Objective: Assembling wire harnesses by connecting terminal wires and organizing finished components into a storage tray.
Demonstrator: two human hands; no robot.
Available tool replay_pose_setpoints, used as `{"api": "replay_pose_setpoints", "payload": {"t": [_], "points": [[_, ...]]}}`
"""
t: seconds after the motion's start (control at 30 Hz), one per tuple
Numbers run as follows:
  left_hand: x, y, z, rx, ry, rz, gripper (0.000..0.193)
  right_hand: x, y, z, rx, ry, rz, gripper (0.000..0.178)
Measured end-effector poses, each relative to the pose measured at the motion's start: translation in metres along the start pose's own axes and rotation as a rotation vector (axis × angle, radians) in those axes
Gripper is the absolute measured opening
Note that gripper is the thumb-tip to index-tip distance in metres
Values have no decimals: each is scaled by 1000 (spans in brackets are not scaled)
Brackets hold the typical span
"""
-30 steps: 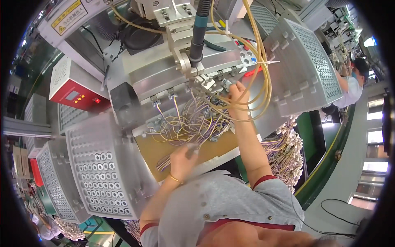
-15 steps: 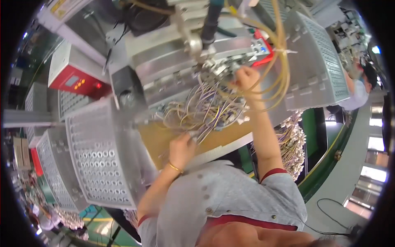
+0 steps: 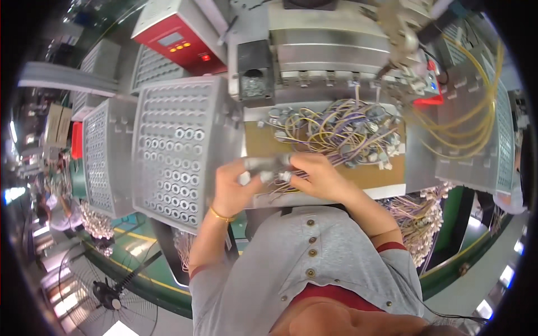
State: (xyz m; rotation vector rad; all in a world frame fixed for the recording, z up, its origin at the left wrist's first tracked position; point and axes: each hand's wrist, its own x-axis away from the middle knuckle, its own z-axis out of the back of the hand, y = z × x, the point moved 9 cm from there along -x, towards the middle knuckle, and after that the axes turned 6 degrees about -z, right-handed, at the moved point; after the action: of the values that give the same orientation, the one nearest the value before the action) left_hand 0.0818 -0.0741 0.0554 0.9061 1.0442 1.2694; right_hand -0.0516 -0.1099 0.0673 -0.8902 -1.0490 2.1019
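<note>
My left hand (image 3: pixel 234 186) and my right hand (image 3: pixel 318 176) meet at the front edge of the brown work surface (image 3: pixel 260 143), their fingers closed toward each other. White coverings sit on several fingertips. Whatever is pinched between them is blurred and partly hidden. Thin wire ends (image 3: pixel 283 193) show just below the fingers. Behind my hands lies a tangled pile of wire harnesses (image 3: pixel 342 131) in yellow, purple and white, with small pale connectors; some of its strands run under my right hand. A gold bracelet (image 3: pixel 222 215) circles my left wrist.
A grey tray of ring-shaped parts (image 3: pixel 174 151) stands at left, near a red and white control box (image 3: pixel 182 42). A metal machine (image 3: pixel 333 50) spans the back. Yellow tubes (image 3: pixel 465 140) loop at right, above hanging wire bundles (image 3: pixel 417 224). A fan (image 3: pixel 109 294) stands lower left.
My right hand has come away from the machine's mechanism and joined my left hand over the front edge. The view has turned, so the surroundings sit farther right in the picture.
</note>
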Motion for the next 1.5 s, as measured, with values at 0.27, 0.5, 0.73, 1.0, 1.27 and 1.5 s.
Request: {"api": "replay_pose_setpoints", "payload": {"t": [0.27,0.5,0.73,1.0,1.27,1.5], "points": [[-4,-63,148,-1008,448,-59,25,15,19,1,-325,-318,-202,20],[1,-71,180,-1153,567,-20,30,18,36,16,-419,-104,-468,12],[-13,-21,35,402,371,228,26,5,30,31,-259,113,-335,8],[-11,-13,-54,704,84,166,33,12,32,40,-268,171,-348,6],[-15,1,-63,720,28,139,38,9,18,54,-152,182,-231,11],[-16,10,-66,683,-34,58,37,6,15,59,-135,165,-156,14]]}}
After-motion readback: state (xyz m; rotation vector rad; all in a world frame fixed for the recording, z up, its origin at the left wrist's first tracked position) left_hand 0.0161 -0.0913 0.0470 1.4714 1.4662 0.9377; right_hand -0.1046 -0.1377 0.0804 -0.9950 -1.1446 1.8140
